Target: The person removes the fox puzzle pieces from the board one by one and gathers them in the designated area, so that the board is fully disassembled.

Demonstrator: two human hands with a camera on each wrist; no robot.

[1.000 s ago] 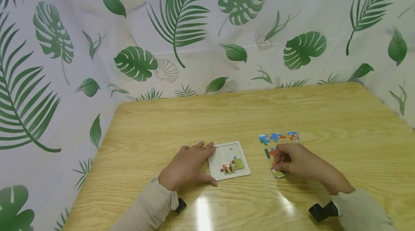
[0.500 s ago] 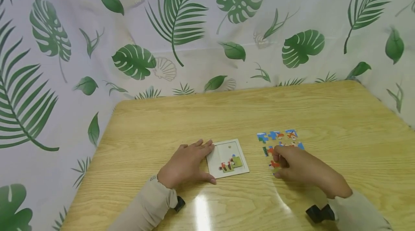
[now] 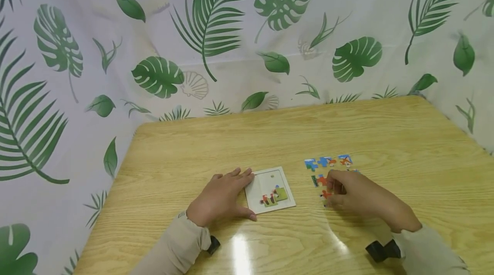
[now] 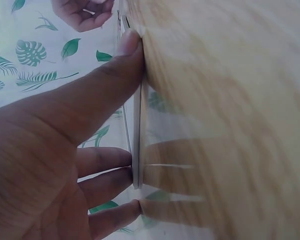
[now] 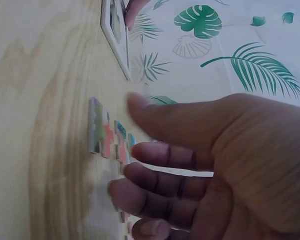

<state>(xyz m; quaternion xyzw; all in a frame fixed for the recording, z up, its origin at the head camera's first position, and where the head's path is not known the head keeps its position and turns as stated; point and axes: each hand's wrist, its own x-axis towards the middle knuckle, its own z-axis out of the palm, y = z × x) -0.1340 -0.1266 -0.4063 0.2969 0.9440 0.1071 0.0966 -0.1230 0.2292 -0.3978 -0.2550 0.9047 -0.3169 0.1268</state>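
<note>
My left hand (image 3: 221,197) rests at the left side of a square white puzzle tray (image 3: 255,187); in the left wrist view its fairly straight fingers and thumb touch the tray's edge. Two joined jigsaw pieces (image 3: 281,193), green with a red figure, lie inside the tray. To the right, my right hand (image 3: 359,195) hovers over loose jigsaw pieces and covers some of them. Its thumb and fingers stand apart with nothing between them in the right wrist view. Closest to the thumb is a green and red jigsaw piece (image 5: 96,125), lying flat on the table.
Blue jigsaw pieces (image 3: 310,164) form a back row beyond my right hand. The wooden table (image 3: 231,146) carries a bright light reflection near its front. A white cloth with green leaves (image 3: 231,90) hangs behind it. Each wrist bears a black strap mount (image 3: 383,251).
My right fingers were on the near jigsaw piece and have come off it. That piece now lies slightly farther back, close to the others. My left hand stays at the tray.
</note>
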